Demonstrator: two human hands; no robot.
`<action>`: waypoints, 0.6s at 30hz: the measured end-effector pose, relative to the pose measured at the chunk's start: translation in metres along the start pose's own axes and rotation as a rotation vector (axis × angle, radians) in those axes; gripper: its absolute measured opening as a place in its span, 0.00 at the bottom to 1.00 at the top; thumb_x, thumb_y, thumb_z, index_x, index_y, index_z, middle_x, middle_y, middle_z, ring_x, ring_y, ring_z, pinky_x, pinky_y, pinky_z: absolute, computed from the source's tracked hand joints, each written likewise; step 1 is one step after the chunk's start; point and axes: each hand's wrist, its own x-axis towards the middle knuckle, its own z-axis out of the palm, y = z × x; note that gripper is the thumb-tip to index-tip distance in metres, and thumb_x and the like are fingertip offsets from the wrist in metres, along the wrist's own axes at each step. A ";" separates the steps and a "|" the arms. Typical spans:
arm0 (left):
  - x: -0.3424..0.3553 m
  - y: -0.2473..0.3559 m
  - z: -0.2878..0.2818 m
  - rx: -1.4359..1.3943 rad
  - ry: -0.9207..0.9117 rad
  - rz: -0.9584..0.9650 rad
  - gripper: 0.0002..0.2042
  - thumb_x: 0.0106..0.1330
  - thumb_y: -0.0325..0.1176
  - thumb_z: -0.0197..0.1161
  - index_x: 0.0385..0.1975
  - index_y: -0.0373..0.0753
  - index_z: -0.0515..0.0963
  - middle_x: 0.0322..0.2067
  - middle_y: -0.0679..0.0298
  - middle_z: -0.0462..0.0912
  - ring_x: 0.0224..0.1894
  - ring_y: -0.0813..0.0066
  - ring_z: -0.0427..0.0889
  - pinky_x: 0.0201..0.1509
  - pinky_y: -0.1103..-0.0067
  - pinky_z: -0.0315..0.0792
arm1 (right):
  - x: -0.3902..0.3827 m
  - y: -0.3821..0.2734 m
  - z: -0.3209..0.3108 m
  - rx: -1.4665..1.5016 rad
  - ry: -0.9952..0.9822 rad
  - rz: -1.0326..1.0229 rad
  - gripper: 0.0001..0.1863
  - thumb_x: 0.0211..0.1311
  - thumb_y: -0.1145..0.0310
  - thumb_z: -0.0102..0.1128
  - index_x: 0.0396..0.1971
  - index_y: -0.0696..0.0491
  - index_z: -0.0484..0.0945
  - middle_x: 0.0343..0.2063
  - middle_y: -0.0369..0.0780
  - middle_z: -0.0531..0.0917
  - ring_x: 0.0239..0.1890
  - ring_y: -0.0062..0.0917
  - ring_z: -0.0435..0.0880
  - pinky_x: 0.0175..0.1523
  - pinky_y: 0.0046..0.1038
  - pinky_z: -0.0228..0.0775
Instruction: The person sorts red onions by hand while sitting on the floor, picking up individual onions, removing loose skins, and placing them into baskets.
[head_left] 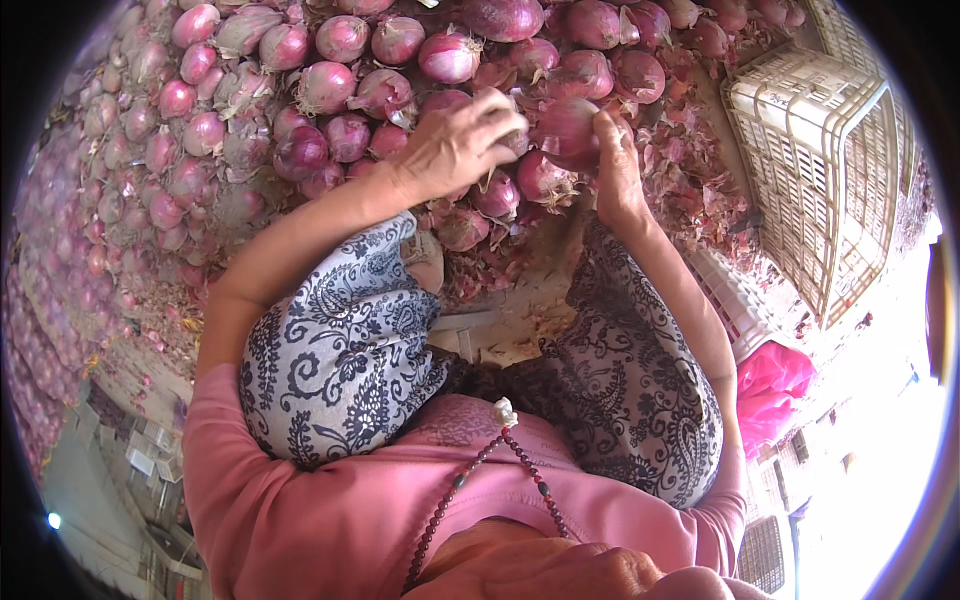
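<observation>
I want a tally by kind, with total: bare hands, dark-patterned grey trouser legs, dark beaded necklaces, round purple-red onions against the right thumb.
Bare left hand, bare right hand: 2
Patterned trouser legs: 2
Beaded necklace: 1
Purple-red onion against right hand: 1
Total: 6

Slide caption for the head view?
Left hand over heaped red onions, right hand against a large onion, pale crate at right.

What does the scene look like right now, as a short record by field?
Left hand: fingers curled at a blurred onion, grip unclear
Right hand: thumb against a large red onion, other fingers mostly hidden
Surroundings: many red onions ahead and leftward, loose skins at right
Container: pale slatted crate, right
Clothing: pink top, patterned trousers
</observation>
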 end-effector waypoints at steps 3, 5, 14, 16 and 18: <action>0.015 0.016 0.012 0.091 0.030 0.204 0.18 0.50 0.27 0.74 0.41 0.43 0.75 0.39 0.66 0.73 0.33 0.72 0.80 0.33 0.76 0.80 | 0.012 0.029 -0.005 0.050 -0.068 0.000 0.27 0.72 0.55 0.49 0.59 0.63 0.67 0.47 0.46 0.81 0.47 0.30 0.81 0.52 0.30 0.75; 0.018 0.012 0.006 0.090 0.031 0.263 0.15 0.52 0.28 0.72 0.37 0.41 0.75 0.35 0.64 0.73 0.31 0.68 0.80 0.33 0.73 0.78 | 0.002 0.010 0.005 -0.148 -0.060 -0.124 0.28 0.73 0.54 0.49 0.59 0.62 0.67 0.48 0.46 0.80 0.49 0.29 0.81 0.53 0.31 0.75; -0.012 -0.017 0.009 -0.041 -0.377 -0.336 0.42 0.53 0.46 0.73 0.65 0.34 0.60 0.57 0.47 0.69 0.59 0.51 0.73 0.60 0.63 0.71 | -0.006 -0.004 -0.002 -0.016 0.053 -0.017 0.28 0.75 0.51 0.43 0.61 0.60 0.68 0.54 0.46 0.77 0.58 0.33 0.75 0.64 0.34 0.66; 0.005 0.004 0.013 -0.386 -0.275 -0.366 0.50 0.53 0.50 0.74 0.69 0.34 0.51 0.63 0.42 0.65 0.64 0.48 0.70 0.66 0.62 0.66 | -0.004 0.004 -0.004 -0.202 -0.043 -0.105 0.31 0.75 0.51 0.45 0.66 0.60 0.63 0.56 0.47 0.75 0.61 0.34 0.73 0.66 0.34 0.64; 0.013 0.000 0.027 -0.518 -0.200 -0.443 0.48 0.55 0.54 0.74 0.67 0.36 0.54 0.61 0.43 0.67 0.64 0.55 0.70 0.67 0.64 0.65 | -0.006 0.003 0.000 -0.286 -0.216 -0.152 0.34 0.74 0.50 0.46 0.69 0.59 0.57 0.57 0.48 0.75 0.61 0.35 0.73 0.65 0.35 0.65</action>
